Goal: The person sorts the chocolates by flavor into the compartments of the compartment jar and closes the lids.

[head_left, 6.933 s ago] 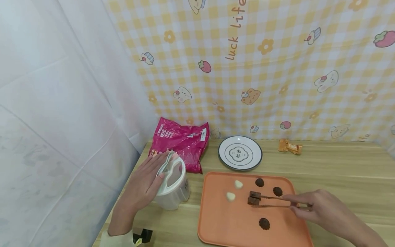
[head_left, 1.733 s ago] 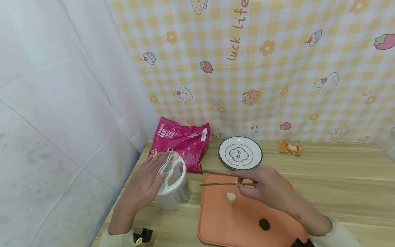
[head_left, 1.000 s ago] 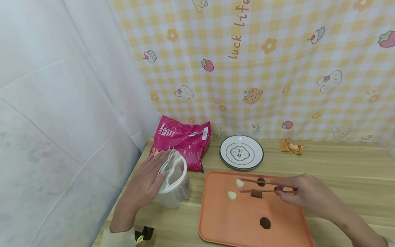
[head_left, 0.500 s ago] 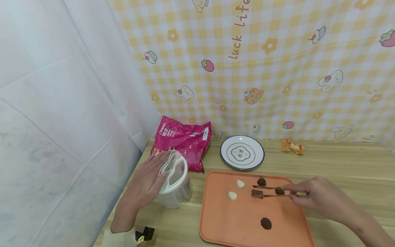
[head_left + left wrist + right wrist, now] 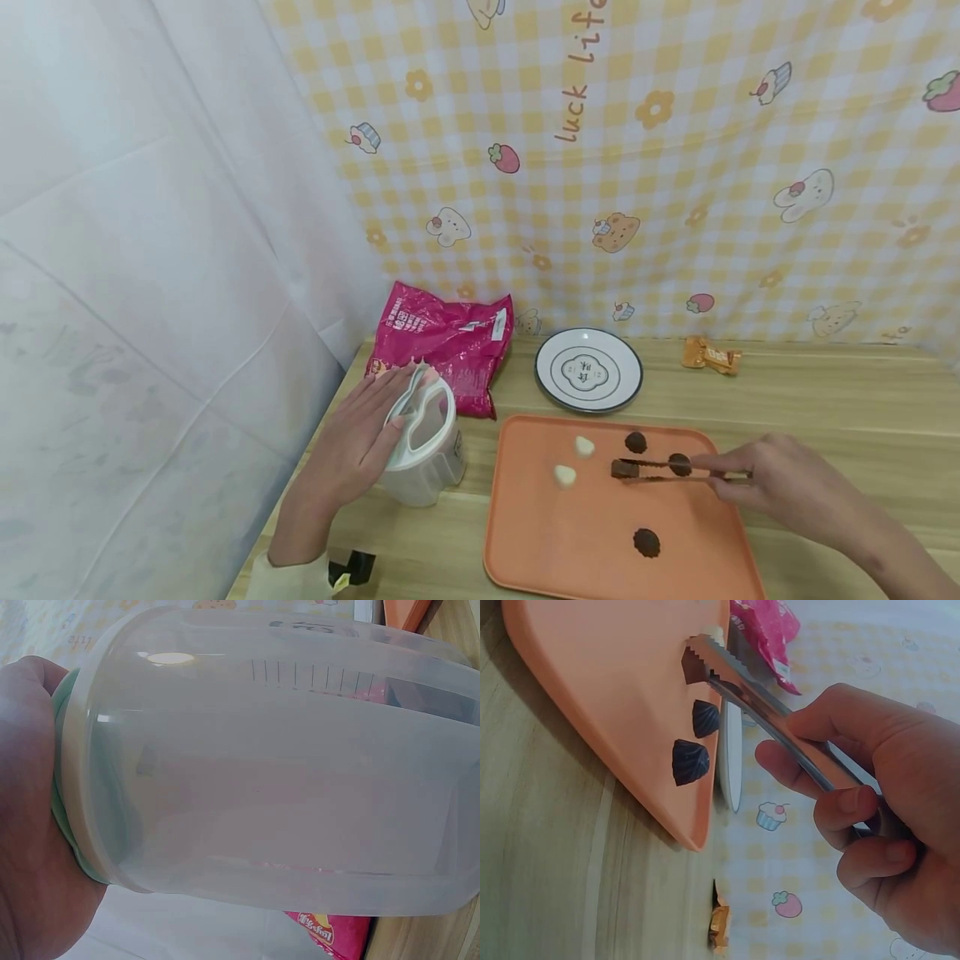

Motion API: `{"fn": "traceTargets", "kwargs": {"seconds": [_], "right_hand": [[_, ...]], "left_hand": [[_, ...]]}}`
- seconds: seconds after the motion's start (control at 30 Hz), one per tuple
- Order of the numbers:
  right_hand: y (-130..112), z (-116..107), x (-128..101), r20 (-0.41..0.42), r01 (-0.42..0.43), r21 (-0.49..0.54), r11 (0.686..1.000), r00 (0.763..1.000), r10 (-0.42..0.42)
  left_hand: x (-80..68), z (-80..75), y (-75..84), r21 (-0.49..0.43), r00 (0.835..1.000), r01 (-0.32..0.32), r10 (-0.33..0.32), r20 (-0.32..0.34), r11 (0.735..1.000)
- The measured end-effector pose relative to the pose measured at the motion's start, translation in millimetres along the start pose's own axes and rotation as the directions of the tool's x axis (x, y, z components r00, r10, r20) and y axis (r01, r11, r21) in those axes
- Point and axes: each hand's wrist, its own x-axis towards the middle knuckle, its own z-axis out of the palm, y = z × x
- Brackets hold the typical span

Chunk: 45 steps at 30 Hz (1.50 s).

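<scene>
In the head view my right hand (image 5: 780,487) holds metal tongs (image 5: 667,471) over the tray. Their serrated tips close around a dark brown square chocolate (image 5: 625,468), also seen in the right wrist view beside the tongs' jaws. My left hand (image 5: 352,437) rests on the lid of a tall clear plastic container (image 5: 423,479), fingers straight along its raised pale green flap and thumb at the rim. The orange tray (image 5: 555,542) bears two cream-white pieces (image 5: 565,476) and several dark ridged chocolates (image 5: 647,542). The left wrist view shows the container's clear wall (image 5: 262,787) up close.
A pink snack bag (image 5: 450,342) lies behind the container. A white plate (image 5: 588,371) with a dark rim stands behind the tray. Farther right lies an orange-wrapped candy (image 5: 711,356). A checked cloth (image 5: 675,183) hangs along the back edge of the wooden table.
Two square chocolates lay on the tray at first; one shows now. My right hand was over by the container, then came back right to the tray, and the tongs have narrowed on the remaining square.
</scene>
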Motion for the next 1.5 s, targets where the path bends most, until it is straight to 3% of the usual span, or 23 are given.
{"fn": "traceTargets", "kwargs": {"seconds": [0.63,1.0,1.5], "right_hand": [[5.4,2.2,-5.0,0.007,0.038,0.045,0.998,0.999,-0.039],[3.4,2.0,-4.6,0.006,0.012,0.019,1.0,1.0,-0.012],[-1.0,-3.0,2.1,-0.144,0.113,-0.038,0.993,0.983,-0.118]], "left_hand": [[0.4,-0.8,1.1,0.012,1.0,0.006,-0.006,0.002,1.0],[0.2,-0.9,0.6,0.015,1.0,0.008,-0.008,0.015,1.0],[-0.3,-1.0,0.3,0.019,1.0,0.023,-0.023,0.016,1.0]]}}
